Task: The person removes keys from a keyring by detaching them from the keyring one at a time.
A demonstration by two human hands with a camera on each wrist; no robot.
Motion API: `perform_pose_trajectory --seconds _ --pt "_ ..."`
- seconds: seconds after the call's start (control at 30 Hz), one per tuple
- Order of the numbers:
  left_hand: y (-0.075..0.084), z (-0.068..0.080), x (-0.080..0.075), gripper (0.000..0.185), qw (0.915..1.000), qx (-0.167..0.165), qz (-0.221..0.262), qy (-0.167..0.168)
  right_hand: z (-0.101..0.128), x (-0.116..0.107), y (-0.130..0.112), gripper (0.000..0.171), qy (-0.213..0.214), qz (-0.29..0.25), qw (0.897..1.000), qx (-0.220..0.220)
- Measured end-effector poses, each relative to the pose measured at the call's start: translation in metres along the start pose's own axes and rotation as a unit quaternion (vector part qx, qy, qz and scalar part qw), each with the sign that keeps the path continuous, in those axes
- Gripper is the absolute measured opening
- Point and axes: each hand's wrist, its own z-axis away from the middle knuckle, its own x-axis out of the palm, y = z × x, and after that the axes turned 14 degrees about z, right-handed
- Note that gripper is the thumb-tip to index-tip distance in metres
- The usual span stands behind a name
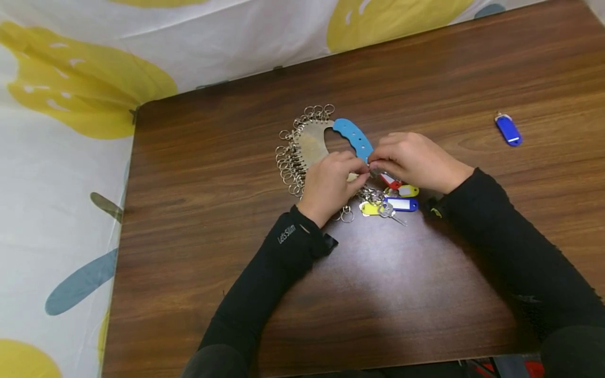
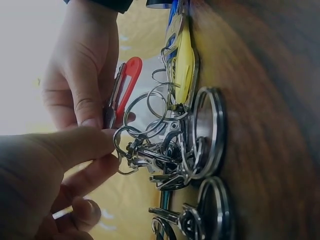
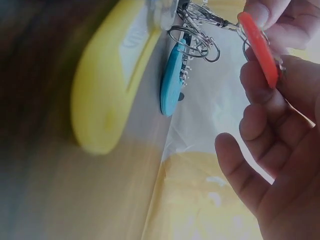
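A key holder with a metal plate [image 1: 313, 143], a blue handle [image 1: 353, 136] and many rings and clasps lies on the wooden table [image 1: 227, 173]. My left hand [image 1: 361, 171] pinches one metal clasp [image 2: 131, 149] of the bunch between thumb and forefinger [image 2: 80, 142]. My right hand [image 1: 376, 166] meets it there and pinches a key with a red tag [image 2: 128, 83], also seen as the red tag [image 3: 258, 48] in the right wrist view. Yellow tags [image 1: 409, 190] and a blue tag [image 1: 402, 203] lie just below both hands.
A loose blue tag [image 1: 508, 129] lies alone at the table's right. A white cloth with yellow and blue shapes [image 1: 61, 157] hangs behind and to the left of the table. A small key [image 1: 390, 212] lies by the tags.
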Motion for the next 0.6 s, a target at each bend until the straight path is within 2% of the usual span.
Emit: perform_pose_trajectory --seconds 0.13,0.23,0.43,0.6 --pt "0.0023 -0.0016 -0.0008 0.016 0.9982 -0.057 0.009 -0.018 0.0001 -0.0005 -0.0009 0.008 0.002 0.002 1.000 -0.002" --pt "0.0029 -0.0021 -0.0004 0.016 0.9970 -0.074 0.012 -0.016 0.0002 -0.0005 -0.0015 0.007 0.002 0.001 1.000 -0.006" --pt "0.0028 -0.0021 0.0016 0.013 0.9979 -0.064 0.013 -0.004 0.0007 -0.0009 -0.0018 0.008 -0.010 -0.004 1.000 -0.007" --pt "0.0021 -0.0014 0.0018 0.009 0.9985 -0.050 0.020 -0.010 -0.0003 -0.0022 -0.0015 0.009 -0.029 -0.010 0.999 -0.011"
